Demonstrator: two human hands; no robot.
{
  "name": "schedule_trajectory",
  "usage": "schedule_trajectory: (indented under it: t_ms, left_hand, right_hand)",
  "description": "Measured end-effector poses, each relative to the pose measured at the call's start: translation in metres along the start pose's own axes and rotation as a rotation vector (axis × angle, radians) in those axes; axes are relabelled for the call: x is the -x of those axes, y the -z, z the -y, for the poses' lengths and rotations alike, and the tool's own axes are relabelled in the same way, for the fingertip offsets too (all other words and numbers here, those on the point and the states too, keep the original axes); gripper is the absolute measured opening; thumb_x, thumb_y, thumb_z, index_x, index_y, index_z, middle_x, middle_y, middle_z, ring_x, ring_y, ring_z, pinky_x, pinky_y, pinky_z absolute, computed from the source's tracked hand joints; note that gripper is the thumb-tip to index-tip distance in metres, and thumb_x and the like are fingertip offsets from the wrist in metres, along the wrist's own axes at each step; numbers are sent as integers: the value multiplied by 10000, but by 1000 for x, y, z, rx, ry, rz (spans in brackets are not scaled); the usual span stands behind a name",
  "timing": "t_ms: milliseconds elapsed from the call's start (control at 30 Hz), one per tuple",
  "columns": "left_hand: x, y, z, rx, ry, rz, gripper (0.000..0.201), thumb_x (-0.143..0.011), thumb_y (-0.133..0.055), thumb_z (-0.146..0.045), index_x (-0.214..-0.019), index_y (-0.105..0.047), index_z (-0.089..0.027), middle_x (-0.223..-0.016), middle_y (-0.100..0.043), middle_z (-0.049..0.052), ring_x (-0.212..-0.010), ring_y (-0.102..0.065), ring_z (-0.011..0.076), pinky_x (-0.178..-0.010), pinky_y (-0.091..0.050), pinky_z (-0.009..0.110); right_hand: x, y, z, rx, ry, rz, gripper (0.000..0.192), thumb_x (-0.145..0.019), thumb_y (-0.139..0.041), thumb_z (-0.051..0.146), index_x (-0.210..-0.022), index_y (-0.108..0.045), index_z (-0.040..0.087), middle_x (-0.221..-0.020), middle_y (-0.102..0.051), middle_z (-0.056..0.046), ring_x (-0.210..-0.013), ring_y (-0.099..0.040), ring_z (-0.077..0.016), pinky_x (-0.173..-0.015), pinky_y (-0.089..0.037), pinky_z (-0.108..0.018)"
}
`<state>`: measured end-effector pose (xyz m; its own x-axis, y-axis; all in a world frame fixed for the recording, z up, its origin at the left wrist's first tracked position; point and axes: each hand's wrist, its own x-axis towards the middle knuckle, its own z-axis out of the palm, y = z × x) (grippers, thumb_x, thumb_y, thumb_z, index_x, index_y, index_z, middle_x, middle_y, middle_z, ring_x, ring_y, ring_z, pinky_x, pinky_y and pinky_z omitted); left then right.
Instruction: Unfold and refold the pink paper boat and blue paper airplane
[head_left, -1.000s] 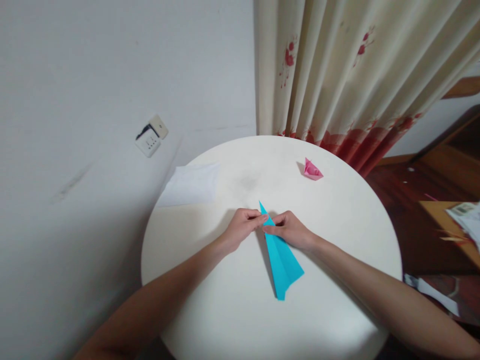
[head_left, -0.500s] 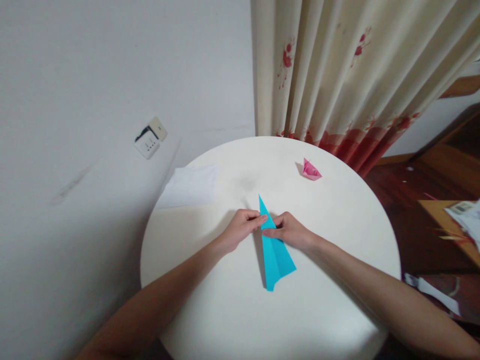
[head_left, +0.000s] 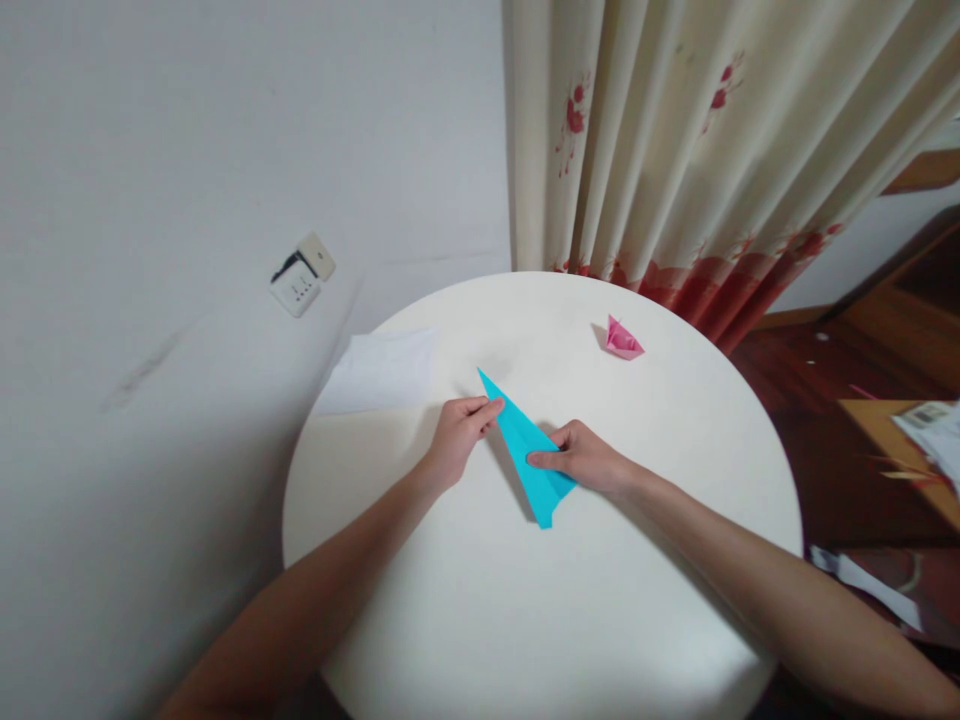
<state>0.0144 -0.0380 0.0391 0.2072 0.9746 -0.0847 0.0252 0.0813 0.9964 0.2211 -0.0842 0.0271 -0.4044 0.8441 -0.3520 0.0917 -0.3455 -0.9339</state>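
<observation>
A folded sheet of blue paper (head_left: 525, 440) with a long sharp tip is held over the round white table (head_left: 450, 600). The tip points up and to the left, and the wide end is toward me on the right. My left hand (head_left: 461, 428) pinches the paper near the tip, thumb on top. On the paper's right edge, nearer the wide end, my right hand (head_left: 589, 460) grips it with the thumb over the top face and the fingers underneath, partly hidden.
A pink folded paper boat (head_left: 622, 340) sits at the table's back right. White paper (head_left: 379, 372) lies at the back left, close to the wall with a socket (head_left: 295, 287). Behind the table hangs a curtain (head_left: 652, 150). A wooden surface with papers (head_left: 926, 450) stands at right.
The blue paper has turned so its tip swings to the left, and its wide end has moved up and away from me. My left hand has shifted left with the tip; the right keeps its grip.
</observation>
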Motion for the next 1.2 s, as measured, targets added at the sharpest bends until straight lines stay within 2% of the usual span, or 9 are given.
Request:
schedule_trajectory:
  t_ms: [100,367,467,567,633,767,900,1000,1200]
  left_hand:
    - [-7,6,0,6,-32,-77,436,-767,-741,-452,-545,-489,-174,-553,-386,-42,-541,-311,91,-526,-220,270]
    - [-20,21,-3,100,-67,-212,431,-723,-774,-423,-524,-485,-174,-543,-406,-35,-517,-313,83,-499,-187,269]
    - [-20,20,-2,107,-30,-161,446,-726,-774,-440,-526,-476,-176,-544,-400,-38,-517,-303,82,-503,-186,270]
    - [-16,13,2,83,9,-87,448,-727,-773,-456,-539,-478,-176,-553,-399,-39,-532,-309,87,-515,-195,270]
    - [-10,6,4,54,35,-31,454,-735,-765,-475,-545,-482,-174,-556,-392,-42,-541,-307,90,-523,-196,272]
    - [3,-8,7,1,70,114,476,-772,-730,-511,-550,-482,-170,-562,-370,-49,-554,-299,91,-538,-195,272]
    - [12,-18,8,-34,82,213,457,-784,-719,-515,-565,-525,-164,-559,-378,-49,-564,-313,97,-542,-201,272]
    - [13,-20,8,-43,72,243,446,-794,-707,-537,-601,-565,-161,-569,-408,-45,-567,-327,100,-536,-204,271]
    - [13,-19,9,-85,63,238,484,-790,-698,-577,-587,-547,-164,-557,-386,-50,-555,-308,98,-525,-188,274]
  right_hand:
    - [0,3,0,-1,35,30,436,-605,-868,524,-684,-750,113,-691,-728,-58,-591,-598,-144,-638,-487,-298]
    - [4,19,4,37,52,33,436,-657,-835,558,-667,-767,128,-678,-726,-87,-637,-620,-153,-685,-493,-310]
    - [10,29,16,93,58,38,457,-714,-790,584,-745,-784,129,-732,-733,-93,-681,-622,-164,-675,-483,-307]
    - [13,33,27,71,112,-112,496,-798,-705,614,-949,-788,149,-934,-755,-115,-811,-649,-186,-733,-489,-315]
    - [10,30,29,55,148,-185,515,-805,-695,619,-1005,-777,152,-993,-750,-123,-861,-649,-199,-754,-487,-319]
    - [0,16,17,54,210,-102,505,-790,-701,622,-843,-764,124,-781,-707,-69,-694,-574,-153,-654,-431,-292]
    - [-6,6,5,71,187,-115,514,-738,-737,628,-629,-650,134,-544,-505,27,-528,-377,-90,-515,-285,-264]
    - [-5,4,4,85,189,-135,538,-724,-728,649,-584,-589,148,-517,-432,47,-517,-323,-82,-499,-244,-263]
    - [-3,3,7,135,201,-129,521,-742,-706,638,-587,-577,157,-513,-425,48,-513,-323,-84,-498,-247,-264]
